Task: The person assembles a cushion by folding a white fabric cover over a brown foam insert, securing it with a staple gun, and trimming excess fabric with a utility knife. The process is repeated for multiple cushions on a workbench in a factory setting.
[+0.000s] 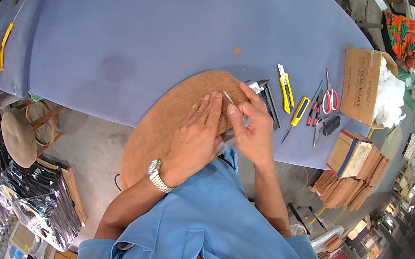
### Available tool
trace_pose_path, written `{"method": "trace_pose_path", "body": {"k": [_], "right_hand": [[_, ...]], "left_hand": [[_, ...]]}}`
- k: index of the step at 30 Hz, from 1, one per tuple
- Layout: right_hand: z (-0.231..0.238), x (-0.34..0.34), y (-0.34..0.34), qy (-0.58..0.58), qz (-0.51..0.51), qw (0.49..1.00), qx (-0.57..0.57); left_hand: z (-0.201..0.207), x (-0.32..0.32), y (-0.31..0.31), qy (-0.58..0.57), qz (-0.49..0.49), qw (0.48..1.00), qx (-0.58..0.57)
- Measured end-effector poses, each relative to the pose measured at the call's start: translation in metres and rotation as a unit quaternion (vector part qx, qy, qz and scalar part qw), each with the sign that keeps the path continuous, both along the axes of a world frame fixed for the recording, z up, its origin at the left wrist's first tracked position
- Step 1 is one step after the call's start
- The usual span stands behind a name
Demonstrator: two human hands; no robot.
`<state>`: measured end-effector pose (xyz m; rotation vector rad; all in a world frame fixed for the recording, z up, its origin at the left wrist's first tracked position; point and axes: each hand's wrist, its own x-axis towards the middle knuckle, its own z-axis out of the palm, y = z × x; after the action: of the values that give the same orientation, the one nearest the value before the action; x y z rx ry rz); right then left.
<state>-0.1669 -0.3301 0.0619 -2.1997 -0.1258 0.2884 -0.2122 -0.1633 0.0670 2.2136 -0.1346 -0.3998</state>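
A large rounded brown fabric-covered pad lies partly on the blue table and reaches over its near edge toward my body. My left hand rests flat on it, fingers stretched out toward the far end. Close beside those fingertips, my right hand pinches a thin, pale, pointed tool between thumb and fingers. The tool's tip meets the fabric near the pad's edge; its other end is hidden in my hand. Just right of the pad lies a black and silver staple gun.
Right of the staple gun lie a yellow utility knife, a yellow screwdriver and red-handled scissors. A carton of white stuffing stands at the table's right end, above stacked brown pieces. A padded stool is at left.
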Motion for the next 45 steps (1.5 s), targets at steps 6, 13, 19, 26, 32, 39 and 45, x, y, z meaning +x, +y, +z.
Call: {"method": "trace_pose_path", "body": {"k": [6,13,19,26,32,39,45], "right_hand": [[-0.007,-0.004,-0.005,0.024,-0.066,0.993,0.092],[-0.014,-0.007,-0.006,0.03,-0.095,0.983,0.155],[-0.028,-0.014,-0.003,0.006,-0.104,0.976,0.194],[-0.036,-0.014,-0.001,0.013,-0.09,0.969,0.228],[-0.041,-0.013,-0.003,-0.009,-0.091,0.98,0.176],[-0.036,-0.004,0.001,0.007,-0.056,0.972,0.229],[-0.035,0.004,0.003,-0.009,-0.028,0.975,0.222]], "left_hand": [[0.005,0.02,0.024,0.101,-0.09,0.988,-0.079],[0.0,0.022,0.015,0.082,-0.08,0.993,0.022],[-0.001,0.03,0.024,0.086,-0.097,0.992,0.004],[-0.047,0.021,0.082,0.179,-0.049,0.945,-0.27],[-0.084,-0.119,0.163,0.294,0.119,0.936,-0.15],[-0.053,-0.088,0.133,0.251,0.047,0.959,-0.12],[-0.052,-0.006,0.093,0.158,-0.036,0.976,-0.147]]}}
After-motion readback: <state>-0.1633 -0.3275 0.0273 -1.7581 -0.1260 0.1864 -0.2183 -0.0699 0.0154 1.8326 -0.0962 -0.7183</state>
